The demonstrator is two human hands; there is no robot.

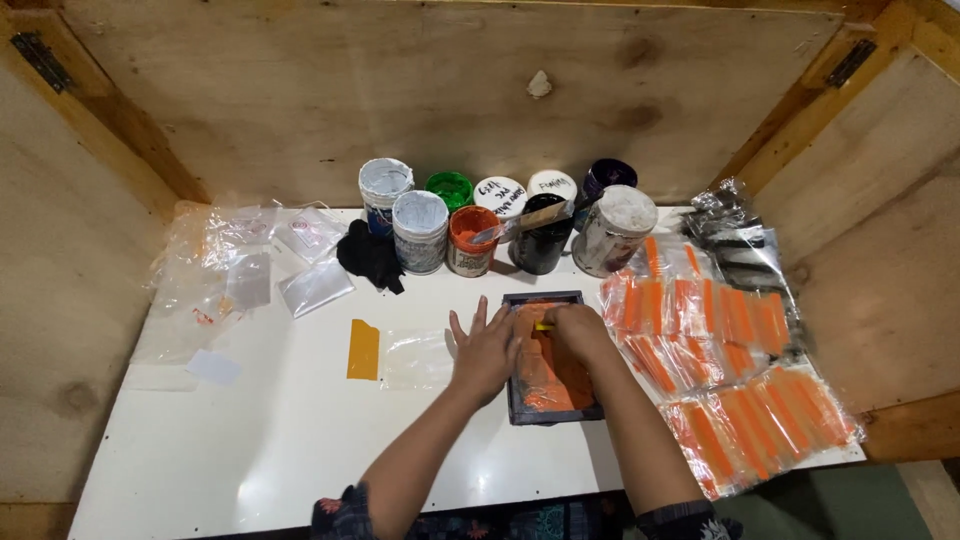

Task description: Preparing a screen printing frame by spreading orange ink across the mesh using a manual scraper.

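A small dark-framed printing screen [520,300] smeared with orange ink lies on the white table [250,440]. My left hand [484,350] rests flat with fingers spread on the frame's left edge. Over the orange mesh, my right hand [578,330] is closed on a small yellow-handled scraper [543,326]. A clear plastic sleeve [415,358] and a yellow card strip [363,349] lie just left of the frame.
Several ink pots [470,240] stand along the back, one open with orange ink and a spatula across it. A black rag [370,256] lies beside them. Stacked bags of orange pieces [730,370] fill the right side; clear bags [215,265] lie at left. Plywood walls surround the table.
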